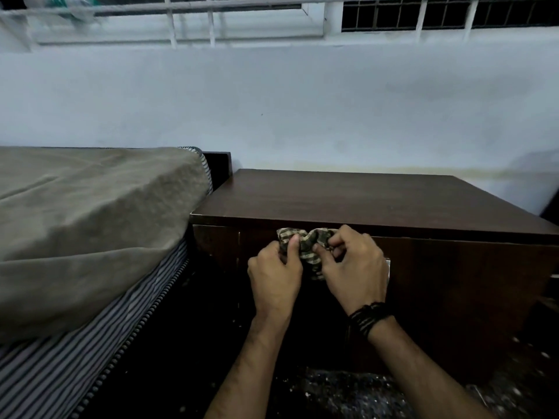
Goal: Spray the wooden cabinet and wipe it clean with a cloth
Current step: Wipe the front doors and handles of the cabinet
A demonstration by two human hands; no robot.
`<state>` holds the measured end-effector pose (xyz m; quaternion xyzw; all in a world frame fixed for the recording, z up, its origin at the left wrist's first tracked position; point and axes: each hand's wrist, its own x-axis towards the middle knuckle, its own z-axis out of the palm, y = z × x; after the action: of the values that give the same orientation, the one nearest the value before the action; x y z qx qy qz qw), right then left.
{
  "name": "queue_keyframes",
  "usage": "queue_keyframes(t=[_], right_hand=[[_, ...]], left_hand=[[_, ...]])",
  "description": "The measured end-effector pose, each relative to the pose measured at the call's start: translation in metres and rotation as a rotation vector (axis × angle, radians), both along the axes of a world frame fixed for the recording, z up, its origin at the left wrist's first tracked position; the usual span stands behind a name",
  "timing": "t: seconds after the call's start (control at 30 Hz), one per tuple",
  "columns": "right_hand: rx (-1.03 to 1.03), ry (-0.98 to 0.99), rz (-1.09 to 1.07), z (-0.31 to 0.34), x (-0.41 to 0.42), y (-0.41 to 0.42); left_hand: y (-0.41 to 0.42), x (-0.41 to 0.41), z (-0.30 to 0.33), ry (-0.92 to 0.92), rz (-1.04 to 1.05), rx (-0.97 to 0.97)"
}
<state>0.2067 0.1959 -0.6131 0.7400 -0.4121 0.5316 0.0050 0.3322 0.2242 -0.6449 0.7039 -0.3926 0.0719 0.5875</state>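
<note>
The cloth (305,244) is a small striped rag, bunched into a crumpled band. Its long axis runs left to right, parallel to the front edge of the wooden cabinet (363,198), and one loose end hangs down between the two hands. It sits in front of the cabinet, just under the front edge of the cabinet's top and before its dark front panel; I cannot tell if it touches the wood.

The left hand (275,276) holds the left end of the cloth: its grip is closed, the thumb pressed on the fabric and the fingers curled behind it. The right hand (354,267) holds the right end in the same way, its grip closed with thumb and bent fingers pinching the folds. A dark band (367,317) is wound around the right wrist.

The cabinet's top is a flat brown surface that reaches back to a pale wall (302,110). To the left of the cabinet, touching or almost touching its side, stands a bed (90,328) with a striped mattress and a greyish-brown cover (90,207) that hangs over its edge. Above the cabinet, high on the wall, there is a window with white bars (193,22). Below the cabinet, the floor (348,394) is dark and speckled.
</note>
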Motion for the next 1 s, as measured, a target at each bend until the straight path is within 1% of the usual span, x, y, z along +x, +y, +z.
queue_keyframes(t=[0.1, 0.2, 0.47, 0.57, 0.63, 0.77, 0.9, 1.0], right_hand=[[0.158, -0.153, 0.015, -0.004, -0.001, 0.003], [0.238, -0.246, 0.024, -0.008, 0.002, 0.005], [0.27, -0.103, -0.012, -0.033, 0.006, 0.016], [0.292, -0.134, -0.006, -0.044, 0.003, 0.021], [0.282, -0.241, 0.005, -0.048, 0.0, 0.024], [0.156, -0.428, -0.057, -0.038, -0.011, 0.021], [0.064, -0.486, -0.066, -0.022, -0.011, 0.008], [0.058, -0.486, -0.044, -0.017, -0.01, 0.002]], left_hand=[[0.001, -0.004, 0.004, 0.037, -0.068, 0.045], [0.001, -0.001, 0.009, 0.086, -0.143, 0.105], [0.01, -0.002, 0.007, 0.087, -0.169, 0.223], [0.011, -0.002, 0.004, 0.096, -0.188, 0.266], [0.012, -0.004, 0.005, 0.103, -0.211, 0.262], [0.007, -0.019, 0.012, 0.163, -0.282, 0.186], [0.0, -0.028, 0.024, 0.207, -0.258, 0.139], [-0.003, -0.03, 0.027, 0.224, -0.242, 0.133]])
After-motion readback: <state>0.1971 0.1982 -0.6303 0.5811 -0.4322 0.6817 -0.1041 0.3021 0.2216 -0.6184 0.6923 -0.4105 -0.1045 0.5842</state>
